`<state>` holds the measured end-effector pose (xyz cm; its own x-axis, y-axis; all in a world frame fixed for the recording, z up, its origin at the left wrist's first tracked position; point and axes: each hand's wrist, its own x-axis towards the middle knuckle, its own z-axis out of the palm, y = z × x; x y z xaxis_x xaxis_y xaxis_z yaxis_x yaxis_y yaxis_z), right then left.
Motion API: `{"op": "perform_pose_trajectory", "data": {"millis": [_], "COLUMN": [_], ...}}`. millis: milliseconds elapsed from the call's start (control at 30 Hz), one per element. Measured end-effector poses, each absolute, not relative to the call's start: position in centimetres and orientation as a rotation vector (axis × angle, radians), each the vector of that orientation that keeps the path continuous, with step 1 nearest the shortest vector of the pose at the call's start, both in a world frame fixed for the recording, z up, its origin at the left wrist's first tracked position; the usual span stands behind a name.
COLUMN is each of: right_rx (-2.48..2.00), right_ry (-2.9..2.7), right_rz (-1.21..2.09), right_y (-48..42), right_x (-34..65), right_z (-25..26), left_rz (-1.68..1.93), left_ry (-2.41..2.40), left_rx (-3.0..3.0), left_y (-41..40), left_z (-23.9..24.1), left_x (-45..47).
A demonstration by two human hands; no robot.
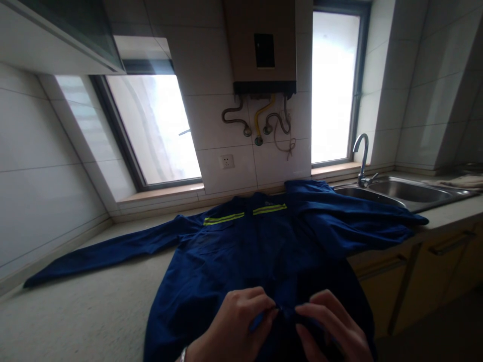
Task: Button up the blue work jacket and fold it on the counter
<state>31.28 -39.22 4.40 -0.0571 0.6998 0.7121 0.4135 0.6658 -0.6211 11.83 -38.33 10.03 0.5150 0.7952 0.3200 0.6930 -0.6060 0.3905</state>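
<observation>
A dark blue work jacket (222, 251) with yellow-green reflective strips across the chest lies front side up on the counter. Its left-hand sleeve stretches flat along the countertop, while the other sleeve lies bunched toward the sink. At the jacket's lower middle, my left hand (241, 317) pinches the fabric at the front edge between thumb and fingers. Just to its right, my right hand (334, 322) has its thumb and fingers curled round the dark cloth across a small gap. Shadow hides exactly what lies between the right fingertips.
The pale countertop (94, 301) runs along the tiled wall. At the right are a steel sink (411, 191) and a curved faucet (362, 156). A water heater (264, 45) with pipes hangs above. Yellow cabinets (422, 271) stand below the counter, and a wall cabinet (64, 35) juts out upper left.
</observation>
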Motion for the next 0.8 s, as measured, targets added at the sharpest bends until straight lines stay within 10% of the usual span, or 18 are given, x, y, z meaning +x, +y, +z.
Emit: {"op": "perform_pose_trajectory", "data": {"millis": [800], "right_rx": [-0.794], "right_ry": [-1.753], "right_rz": [0.401], "right_y": [-37.0], "right_x": [30.5], "right_z": [3.7], "left_rz": [0.864], "left_ry": [1.41], "left_rx": [1.857], "left_y": [-37.6], "left_z": [9.2], "left_x": [12.2]}}
